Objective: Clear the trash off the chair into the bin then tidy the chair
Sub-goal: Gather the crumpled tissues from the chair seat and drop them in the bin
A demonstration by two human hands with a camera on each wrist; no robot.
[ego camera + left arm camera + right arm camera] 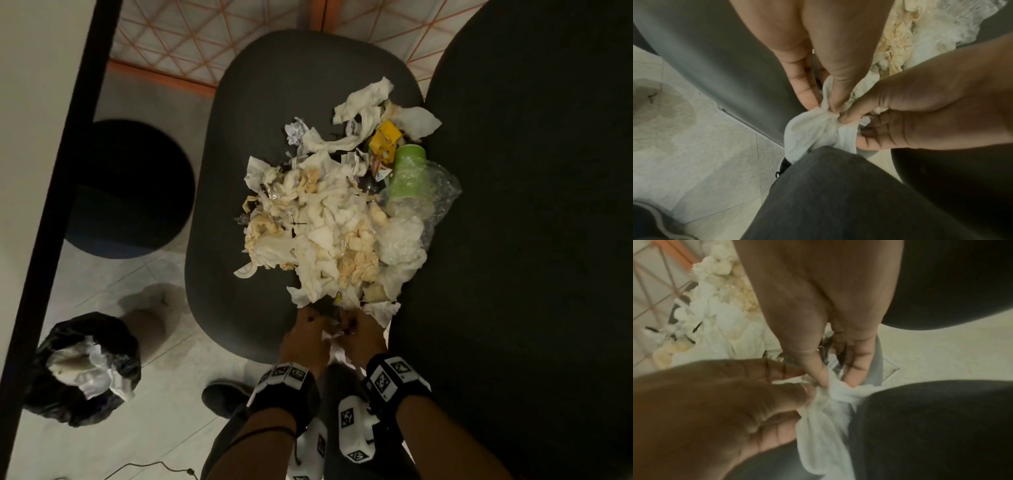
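a white tissue (813,129) sits at the near edge of the dark chair seat (239,171), pinched from both sides: the left hand (303,337) fingers (803,91) grip its top, and the right hand (363,337) fingers (818,369) clamp the same crumpled piece. it hangs down over the person's dark trouser knee (838,186). beyond the hands, a heap of trash (329,219) covers the seat: crumpled tissues, a green cup (407,174), a yellow carton (385,140), clear plastic wrap (431,202). the bin (85,370), lined with a black bag, stands on the tiled floor (164,428) to the left, already holding some paper.
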